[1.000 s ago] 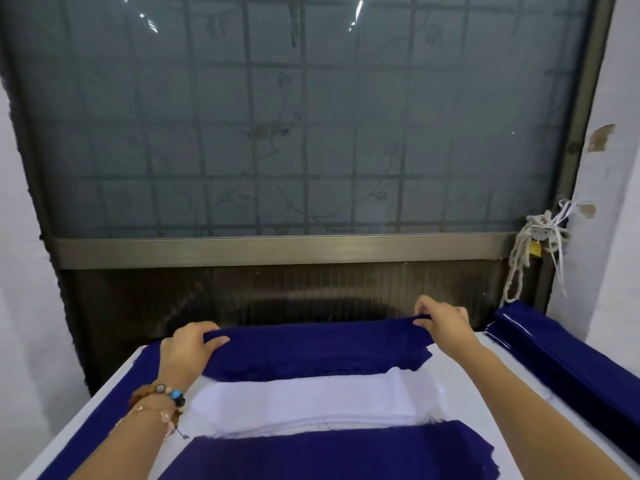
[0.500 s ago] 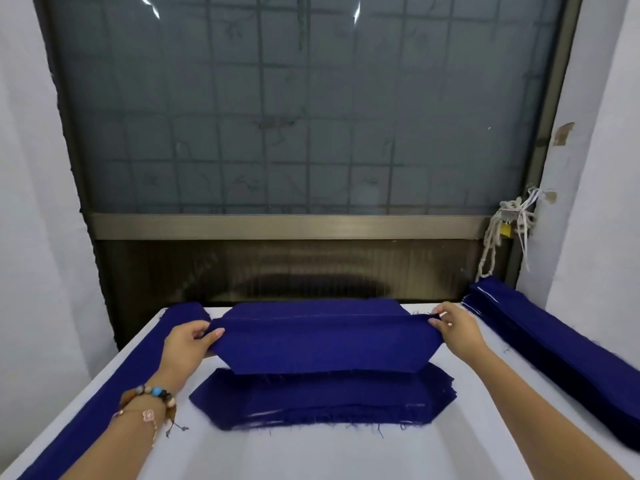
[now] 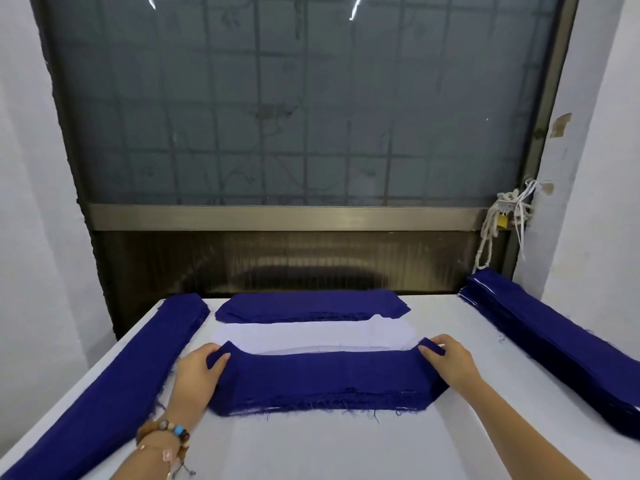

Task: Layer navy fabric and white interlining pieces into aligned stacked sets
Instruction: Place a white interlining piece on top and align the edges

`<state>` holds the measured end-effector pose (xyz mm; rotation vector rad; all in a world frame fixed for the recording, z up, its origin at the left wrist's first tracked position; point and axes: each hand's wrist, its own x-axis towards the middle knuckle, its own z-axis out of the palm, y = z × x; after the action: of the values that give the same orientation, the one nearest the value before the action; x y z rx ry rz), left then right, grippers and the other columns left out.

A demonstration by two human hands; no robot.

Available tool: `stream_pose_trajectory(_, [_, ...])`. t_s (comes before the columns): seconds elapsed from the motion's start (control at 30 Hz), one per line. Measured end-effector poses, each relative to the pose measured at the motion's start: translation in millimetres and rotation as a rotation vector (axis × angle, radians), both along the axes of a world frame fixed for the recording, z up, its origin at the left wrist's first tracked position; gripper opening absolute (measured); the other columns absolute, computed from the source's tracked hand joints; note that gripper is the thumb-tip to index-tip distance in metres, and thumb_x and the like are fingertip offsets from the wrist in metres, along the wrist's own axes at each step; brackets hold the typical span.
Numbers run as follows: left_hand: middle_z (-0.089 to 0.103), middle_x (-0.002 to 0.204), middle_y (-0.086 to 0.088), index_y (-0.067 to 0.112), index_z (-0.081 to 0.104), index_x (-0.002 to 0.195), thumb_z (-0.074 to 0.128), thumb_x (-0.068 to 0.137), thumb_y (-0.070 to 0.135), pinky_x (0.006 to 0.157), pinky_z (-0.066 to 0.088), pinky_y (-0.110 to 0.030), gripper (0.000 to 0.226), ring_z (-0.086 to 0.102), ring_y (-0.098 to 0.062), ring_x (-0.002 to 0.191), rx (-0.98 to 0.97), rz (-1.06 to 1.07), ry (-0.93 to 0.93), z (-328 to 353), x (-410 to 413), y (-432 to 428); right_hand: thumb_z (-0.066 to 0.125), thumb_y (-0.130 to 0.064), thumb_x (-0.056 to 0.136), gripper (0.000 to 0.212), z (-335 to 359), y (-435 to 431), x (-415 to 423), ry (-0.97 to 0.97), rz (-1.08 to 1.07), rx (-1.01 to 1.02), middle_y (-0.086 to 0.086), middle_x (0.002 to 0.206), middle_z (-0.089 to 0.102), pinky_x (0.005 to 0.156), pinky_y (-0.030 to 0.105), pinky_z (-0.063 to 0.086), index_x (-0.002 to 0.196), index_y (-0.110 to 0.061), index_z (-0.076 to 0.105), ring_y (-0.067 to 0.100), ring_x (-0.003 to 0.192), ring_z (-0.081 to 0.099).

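Observation:
A navy fabric piece (image 3: 322,374) stretches between my hands just above the near stack of navy pieces (image 3: 311,405) on the white table (image 3: 311,448). My left hand (image 3: 197,372) pinches its left end and my right hand (image 3: 446,363) pinches its right end. Behind it lies a stack of white interlining (image 3: 311,336). Farther back sits another stack of navy pieces (image 3: 311,304).
A long navy fabric bundle (image 3: 114,382) runs along the table's left edge. A thicker navy stack (image 3: 554,344) lies along the right edge by the wall. A window with a metal frame stands behind the table, with a rope and padlock (image 3: 502,220) at its right.
Both hands have carried the navy piece from the far stack toward me, over the white interlining, down onto the near navy stack. The camera view tilted downward.

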<state>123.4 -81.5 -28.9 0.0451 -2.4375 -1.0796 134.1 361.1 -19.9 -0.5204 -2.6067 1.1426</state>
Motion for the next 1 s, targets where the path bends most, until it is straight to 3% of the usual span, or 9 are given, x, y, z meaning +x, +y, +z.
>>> stream_pose_trajectory(0.13, [0.064,0.087,0.002,0.019,0.06,0.098,0.064,0.091,0.019,0.07,0.045,-0.031,0.007,0.058,-0.018,0.079,-0.047,0.073,0.003,-13.7,0.7,1.7,0.059,-0.025,0.093,0.011,-10.9,-8.7,1.7,0.052,-0.007,0.084,0.001,0.093,0.063,0.07,0.029,0.042,0.098,-0.015,0.056,0.018,0.081,0.055])
stream_pose_trajectory(0.43, [0.058,0.083,0.0,0.018,0.058,0.111,0.061,0.092,0.013,0.064,0.041,-0.028,0.02,0.055,-0.014,0.076,0.105,0.071,-0.017,-23.6,-3.8,-8.1,0.058,-0.029,0.091,0.012,-27.6,-17.8,5.4,0.177,-0.117,0.046,-0.004,0.078,0.063,0.062,0.033,0.046,0.089,-0.017,0.058,0.018,0.072,0.058])
stream_pose_trajectory(0.7, [0.061,0.085,-0.008,0.015,0.059,0.109,0.053,0.095,0.007,0.065,0.044,-0.032,0.017,0.057,-0.021,0.074,0.076,0.143,-0.012,-23.2,-1.5,-3.7,0.058,-0.018,0.092,0.025,-23.9,-18.6,8.9,0.195,-0.128,-0.081,-0.004,0.075,0.058,0.058,0.031,0.044,0.111,-0.026,0.042,0.014,0.068,0.058])
stream_pose_trajectory(1.0, [0.062,0.095,-0.006,0.011,0.064,0.097,0.052,0.095,0.003,0.076,0.044,-0.035,0.015,0.058,-0.024,0.084,0.057,0.161,-0.012,-20.0,2.3,-2.9,0.052,-0.011,0.093,0.013,-21.8,-19.9,16.3,0.21,-0.079,-0.077,-0.005,0.076,0.063,0.055,0.028,0.044,0.1,-0.022,0.054,0.014,0.068,0.06])
